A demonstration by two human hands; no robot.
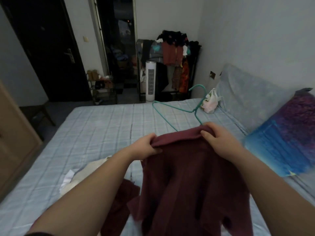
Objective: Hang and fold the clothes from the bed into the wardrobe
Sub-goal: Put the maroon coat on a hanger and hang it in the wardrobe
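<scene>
A maroon garment [185, 181] hangs over the bed [95, 126], held up by its top edge. My left hand [147, 146] grips the left end of that edge, and my right hand [219, 137] grips the right end. A teal wire hanger [177, 109] sticks up behind the garment's top; its lower part is hidden by the cloth and my right hand. A cream-white garment [80, 178] lies on the bed at the lower left, partly behind my left forearm.
A blue and purple pillow [288, 140] lies on the right of the bed, with a white plastic bag [210, 103] near the headboard [252, 96]. Beyond the bed stand a loaded clothes rack [170, 53], a white tower fan [150, 80] and a shoe shelf [102, 89]. A wooden door panel [13, 138] is at left.
</scene>
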